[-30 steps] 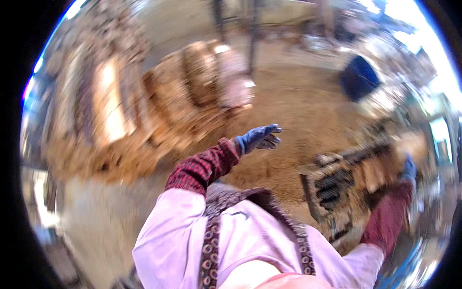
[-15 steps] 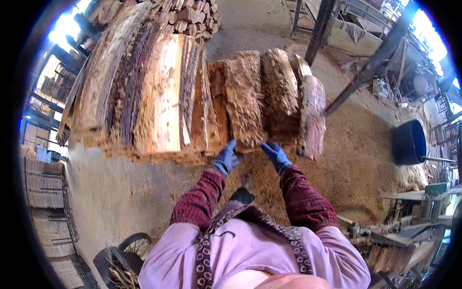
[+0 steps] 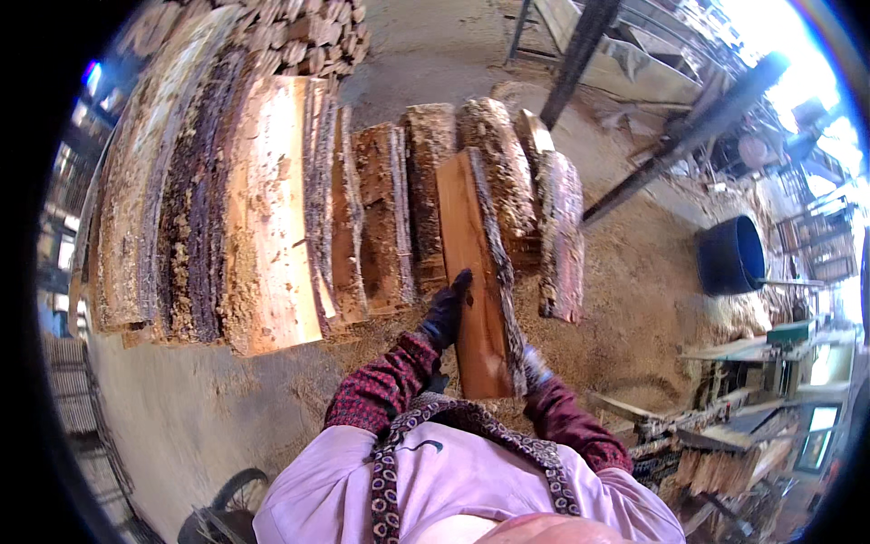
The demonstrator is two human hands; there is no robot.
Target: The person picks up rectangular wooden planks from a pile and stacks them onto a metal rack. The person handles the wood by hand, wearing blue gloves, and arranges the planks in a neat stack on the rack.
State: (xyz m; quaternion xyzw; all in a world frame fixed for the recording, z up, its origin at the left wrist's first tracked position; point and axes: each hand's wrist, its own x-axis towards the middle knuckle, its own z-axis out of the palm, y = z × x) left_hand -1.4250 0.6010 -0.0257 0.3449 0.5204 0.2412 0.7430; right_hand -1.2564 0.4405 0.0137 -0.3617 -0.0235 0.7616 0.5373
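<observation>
A sawn wooden slab [image 3: 475,299] with a smooth reddish face and a bark edge on its right stands tilted in front of my body. My left hand [image 3: 446,311], in a dark blue glove, closes on its left edge, the thumb lying over the smooth face. Low on the bark side is my gloved right hand [image 3: 536,368], gripping there; its fingers are partly hidden and blurred. Just beyond the slab lies a row of bark-covered slabs [image 3: 384,208], and a wide pale slab [image 3: 272,208] is farther left in the stack.
Cut wood pieces [image 3: 313,41] are piled at the back. A slanting dark post [image 3: 671,150] crosses the right side near a black tub [image 3: 730,257]. Machinery [image 3: 725,390] stands at the lower right, a wheel [image 3: 240,494] at the lower left. Sawdust covers the floor.
Both hands have taken hold of a slab from the row and drawn it toward my body, turning its smooth face into view. The stack has shifted left in the picture.
</observation>
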